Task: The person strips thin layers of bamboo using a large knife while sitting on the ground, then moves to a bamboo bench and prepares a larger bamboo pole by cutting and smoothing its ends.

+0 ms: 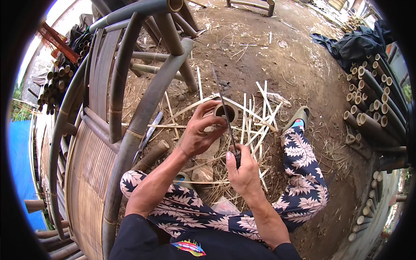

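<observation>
My left hand point(200, 130) is closed around a short bamboo tube point(234, 113), its hollow end facing up and to the right. In my right hand point(246, 173) is the dark handle of a long, narrow knife point(218, 86). The blade points up and away, crossing in front of the tube's open end. From this angle I cannot tell whether the blade touches the bamboo. Both hands are above my lap, over patterned trousers point(299, 173). Beyond them, pale split bamboo strips point(260, 112) lie scattered on the dirt.
A bamboo chair point(89, 173) stands close on my left. A cut bamboo pole point(151, 155) lies beside it. Stacked bamboo poles point(376, 104) are at the right, with dark cloth point(359, 45) above. More bamboo point(56, 80) is piled far left. A low bamboo frame point(251, 5) stands at the back.
</observation>
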Tool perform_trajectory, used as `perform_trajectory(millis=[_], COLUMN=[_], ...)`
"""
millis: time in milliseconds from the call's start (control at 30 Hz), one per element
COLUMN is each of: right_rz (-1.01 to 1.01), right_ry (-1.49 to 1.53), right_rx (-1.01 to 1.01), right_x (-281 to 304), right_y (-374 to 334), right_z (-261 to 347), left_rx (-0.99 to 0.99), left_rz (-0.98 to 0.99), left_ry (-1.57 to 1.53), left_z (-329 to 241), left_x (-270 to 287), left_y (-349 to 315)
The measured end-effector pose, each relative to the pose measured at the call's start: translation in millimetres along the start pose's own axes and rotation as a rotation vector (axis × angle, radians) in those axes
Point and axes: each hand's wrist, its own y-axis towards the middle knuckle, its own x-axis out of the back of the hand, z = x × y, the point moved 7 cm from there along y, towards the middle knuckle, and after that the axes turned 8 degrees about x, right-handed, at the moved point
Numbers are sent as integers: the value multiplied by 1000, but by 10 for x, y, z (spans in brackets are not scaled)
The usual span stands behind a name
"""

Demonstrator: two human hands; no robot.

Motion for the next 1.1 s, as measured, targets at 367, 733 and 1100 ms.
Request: perform_trajectory(millis=[367,733,1100], right_rz=[-16,-41,-17], right_ry=[-7,-58,20], right_rx=[9,9,-69], right_x=[1,109,56], right_y=[-62,-198,-224], right_z=[-54,51,-73], left_rx=[14,66,87], left_rz=[-28,77,79], left_ry=[-3,9,8], left_z=[18,17,-31], left_x=[-31,-61,-86], left_y=[-55,-30,-18])
